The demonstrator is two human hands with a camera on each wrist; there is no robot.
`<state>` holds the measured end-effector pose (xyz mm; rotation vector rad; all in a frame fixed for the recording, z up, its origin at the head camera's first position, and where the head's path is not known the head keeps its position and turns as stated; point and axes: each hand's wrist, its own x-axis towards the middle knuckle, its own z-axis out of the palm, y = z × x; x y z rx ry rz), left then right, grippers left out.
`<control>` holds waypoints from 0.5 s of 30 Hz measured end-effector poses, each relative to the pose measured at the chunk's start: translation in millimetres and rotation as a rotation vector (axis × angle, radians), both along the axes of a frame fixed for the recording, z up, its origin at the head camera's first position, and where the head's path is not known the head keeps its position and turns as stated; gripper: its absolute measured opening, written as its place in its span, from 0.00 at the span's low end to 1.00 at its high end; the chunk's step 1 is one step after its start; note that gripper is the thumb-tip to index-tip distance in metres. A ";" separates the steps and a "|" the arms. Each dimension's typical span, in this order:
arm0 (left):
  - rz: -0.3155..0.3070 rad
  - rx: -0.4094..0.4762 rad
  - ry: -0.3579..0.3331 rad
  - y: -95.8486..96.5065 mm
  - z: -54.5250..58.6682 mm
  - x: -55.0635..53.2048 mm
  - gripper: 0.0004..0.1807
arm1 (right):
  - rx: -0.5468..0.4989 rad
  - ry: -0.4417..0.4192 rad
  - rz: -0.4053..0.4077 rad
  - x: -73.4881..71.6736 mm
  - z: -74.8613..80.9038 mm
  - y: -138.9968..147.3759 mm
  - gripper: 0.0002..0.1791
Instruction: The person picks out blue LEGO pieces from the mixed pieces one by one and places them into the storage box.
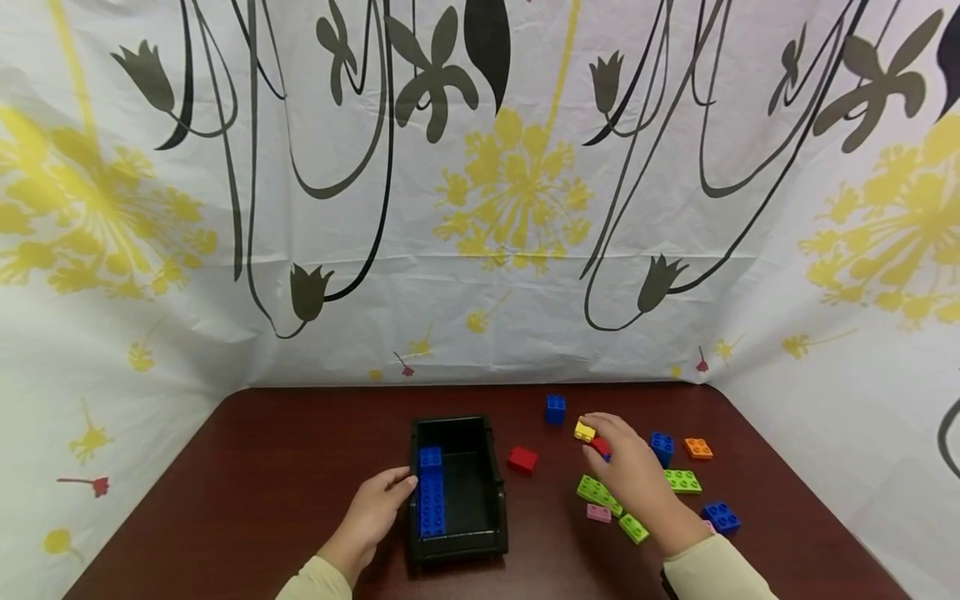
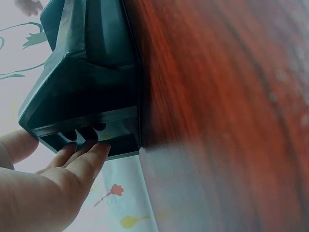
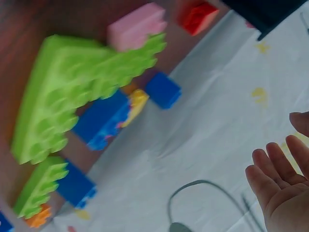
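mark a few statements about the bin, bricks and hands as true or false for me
1. The left hand touches the black bin. True.
2. The blue bricks inside the bin line its right wall. False: the blue bricks line its left wall.
3. A pink brick lies beside a lime-green brick. True.
4. The red brick is inside the bin. False: the red brick lies on the table between the bin and the right hand.
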<state>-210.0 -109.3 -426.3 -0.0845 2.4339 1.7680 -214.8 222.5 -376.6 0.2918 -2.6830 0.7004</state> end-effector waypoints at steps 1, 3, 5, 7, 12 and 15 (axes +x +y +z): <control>0.005 0.002 -0.002 -0.2 0.0 -0.1 0.29 | 0.000 -0.010 -0.007 -0.5 -1.9 3.4 0.24; 0.006 -0.001 0.004 -0.2 0.1 0.0 0.29 | 0.004 -0.029 -0.020 -1.5 -5.7 9.9 0.24; 0.008 -0.002 0.008 0.0 0.0 0.1 0.29 | 0.019 -0.047 -0.034 -3.1 -10.1 16.2 0.24; 0.008 -0.005 0.012 0.1 0.2 0.1 0.29 | 0.038 -0.073 -0.046 -5.1 -14.4 22.0 0.24; 0.008 -0.004 0.010 0.2 0.4 0.1 0.29 | 0.075 -0.175 -0.069 -10.6 -25.0 35.0 0.24; 0.011 0.000 0.002 0.4 0.8 0.5 0.28 | 0.092 -0.218 -0.071 -12.2 -29.2 40.7 0.25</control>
